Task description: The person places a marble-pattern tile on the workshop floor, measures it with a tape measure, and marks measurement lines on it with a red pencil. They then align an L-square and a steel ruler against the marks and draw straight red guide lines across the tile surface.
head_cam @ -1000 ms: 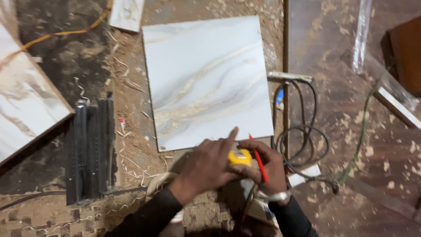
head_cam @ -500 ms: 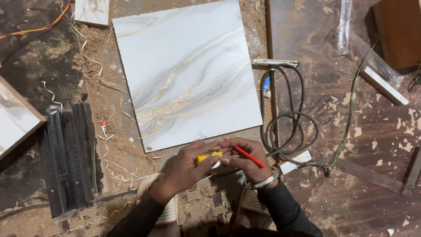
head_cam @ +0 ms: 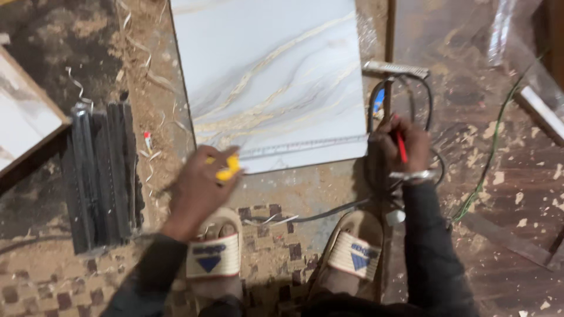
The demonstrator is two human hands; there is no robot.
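Tape now pulled across tile near its lower edge, frame centre. Left hand clamped on yellow case; right hand pinching tape end plus red pencil. Measuring underway.

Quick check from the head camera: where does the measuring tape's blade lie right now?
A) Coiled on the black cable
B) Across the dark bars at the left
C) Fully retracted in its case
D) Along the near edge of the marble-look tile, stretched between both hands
D: the tape blade runs along the tile's near edge, from the yellow tape case in the left hand to the right hand, which also holds a red pencil.
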